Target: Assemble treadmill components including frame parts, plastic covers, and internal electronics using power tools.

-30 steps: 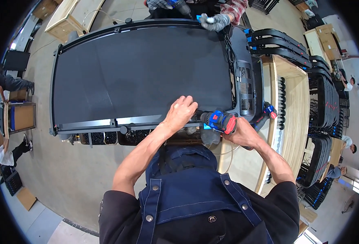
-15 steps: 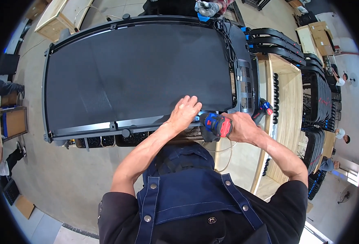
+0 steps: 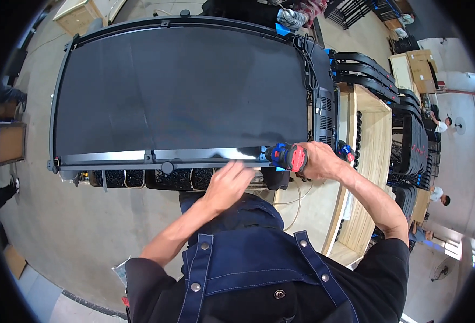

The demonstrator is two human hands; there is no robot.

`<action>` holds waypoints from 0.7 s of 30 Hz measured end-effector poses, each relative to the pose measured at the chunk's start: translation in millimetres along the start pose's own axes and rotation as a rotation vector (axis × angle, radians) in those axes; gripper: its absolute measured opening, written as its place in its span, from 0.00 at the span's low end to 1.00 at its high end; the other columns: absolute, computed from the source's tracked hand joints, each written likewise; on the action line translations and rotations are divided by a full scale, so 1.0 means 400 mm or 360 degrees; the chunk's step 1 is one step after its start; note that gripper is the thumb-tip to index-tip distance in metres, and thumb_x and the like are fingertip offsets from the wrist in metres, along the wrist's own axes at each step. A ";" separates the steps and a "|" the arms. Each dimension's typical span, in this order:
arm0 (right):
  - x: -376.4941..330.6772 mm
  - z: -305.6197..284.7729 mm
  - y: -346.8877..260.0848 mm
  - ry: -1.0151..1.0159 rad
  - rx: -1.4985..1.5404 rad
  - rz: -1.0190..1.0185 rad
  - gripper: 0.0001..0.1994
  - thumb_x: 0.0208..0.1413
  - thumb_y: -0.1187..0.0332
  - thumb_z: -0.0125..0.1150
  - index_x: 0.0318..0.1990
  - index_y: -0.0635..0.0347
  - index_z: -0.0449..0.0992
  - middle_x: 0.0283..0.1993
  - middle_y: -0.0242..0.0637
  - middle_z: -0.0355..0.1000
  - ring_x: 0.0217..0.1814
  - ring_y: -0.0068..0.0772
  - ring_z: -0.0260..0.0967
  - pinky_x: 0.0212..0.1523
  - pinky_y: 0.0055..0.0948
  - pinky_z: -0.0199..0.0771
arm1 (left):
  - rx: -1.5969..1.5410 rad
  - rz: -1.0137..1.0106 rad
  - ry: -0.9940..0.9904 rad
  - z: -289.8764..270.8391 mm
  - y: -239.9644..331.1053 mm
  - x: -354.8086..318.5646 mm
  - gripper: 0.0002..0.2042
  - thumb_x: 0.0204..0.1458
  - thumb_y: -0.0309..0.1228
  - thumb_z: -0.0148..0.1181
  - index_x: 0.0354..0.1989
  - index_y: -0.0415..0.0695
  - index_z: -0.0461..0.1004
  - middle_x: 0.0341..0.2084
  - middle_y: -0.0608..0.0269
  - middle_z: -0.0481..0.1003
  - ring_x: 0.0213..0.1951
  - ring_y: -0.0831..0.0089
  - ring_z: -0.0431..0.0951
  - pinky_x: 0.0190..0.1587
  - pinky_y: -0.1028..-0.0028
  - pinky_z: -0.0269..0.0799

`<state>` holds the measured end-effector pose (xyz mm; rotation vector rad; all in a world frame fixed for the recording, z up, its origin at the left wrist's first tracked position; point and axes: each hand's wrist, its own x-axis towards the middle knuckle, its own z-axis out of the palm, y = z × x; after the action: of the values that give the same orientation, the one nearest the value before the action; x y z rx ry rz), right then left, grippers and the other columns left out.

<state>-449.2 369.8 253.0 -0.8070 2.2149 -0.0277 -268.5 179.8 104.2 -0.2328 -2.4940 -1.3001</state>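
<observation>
A cordless drill [image 3: 287, 156], blue, black and red, is gripped in my right hand [image 3: 321, 161]. Its nose points left at a small blue piece [image 3: 262, 153] on the near side rail [image 3: 210, 163] of a treadmill; I cannot tell whether it touches. The treadmill's wide black belt [image 3: 194, 91] stretches across in front of me. My left hand [image 3: 229, 184] hovers just below that rail, its fingers smeared by motion, so whether they hold anything is unclear. A bundled black cable [image 3: 307, 64] lies at the belt's right end, beside the vented motor cover [image 3: 325, 116].
Black bins of small parts [image 3: 156, 179] sit under the near rail. To the right stand a wooden rack [image 3: 371, 129], a second drill [image 3: 346, 152] and stacked black frames [image 3: 364, 70]. Across the treadmill, another person's gloved hand [image 3: 292, 19] is at its far corner.
My left hand has come off the belt edge and moved left and toward me. The drill stays in my right hand near the same rail. The view has shifted slightly.
</observation>
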 end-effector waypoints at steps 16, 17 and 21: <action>-0.145 0.099 0.065 0.0347 0.0379 -0.0335 0.21 0.40 0.74 0.68 0.48 0.64 0.78 0.33 0.55 0.77 0.38 0.61 0.75 0.39 0.43 0.75 | 0.1156 -0.0995 -0.0864 0.350 -0.472 -0.448 0.09 0.54 0.27 0.56 0.42 0.43 0.77 0.39 0.47 0.78 0.39 0.52 0.83 0.35 0.60 0.82; -0.161 0.122 0.072 0.0342 0.0388 -0.0342 0.21 0.40 0.74 0.68 0.48 0.64 0.78 0.33 0.55 0.77 0.38 0.61 0.75 0.39 0.43 0.75 | 0.1119 -0.1052 -0.0977 0.347 -0.478 -0.433 0.09 0.55 0.27 0.56 0.43 0.42 0.78 0.40 0.47 0.79 0.41 0.52 0.83 0.37 0.61 0.82; -0.201 0.256 0.133 0.0427 0.0815 -0.0190 0.17 0.44 0.68 0.77 0.41 0.66 0.80 0.31 0.41 0.79 0.33 0.27 0.74 0.41 0.32 0.77 | 0.1011 -0.1035 -0.0945 0.325 -0.471 -0.432 0.07 0.54 0.24 0.56 0.39 0.39 0.78 0.38 0.42 0.80 0.39 0.52 0.85 0.37 0.59 0.83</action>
<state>-368.4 479.9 219.3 -0.6690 2.2492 -0.7688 -187.2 178.7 -170.8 0.4426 -3.5264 -0.5617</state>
